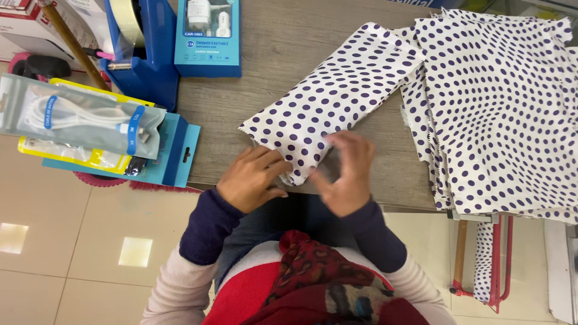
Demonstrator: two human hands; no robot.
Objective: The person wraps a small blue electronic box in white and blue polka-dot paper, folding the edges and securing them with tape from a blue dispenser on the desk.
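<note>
Both hands' fingers (283, 167) fold glossy polka-dot paper (331, 96).

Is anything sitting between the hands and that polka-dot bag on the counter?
Nothing visible: the left hand and the right hand both touch the near end of the polka-dot bag, with no object between them.

A white paper bag with dark purple dots (330, 107) is pinched at its near end by the left hand (250, 177) and right hand (346, 174) on the grey wooden surface (283, 42), beside a stack of matching dotted bags (500, 108).
</note>
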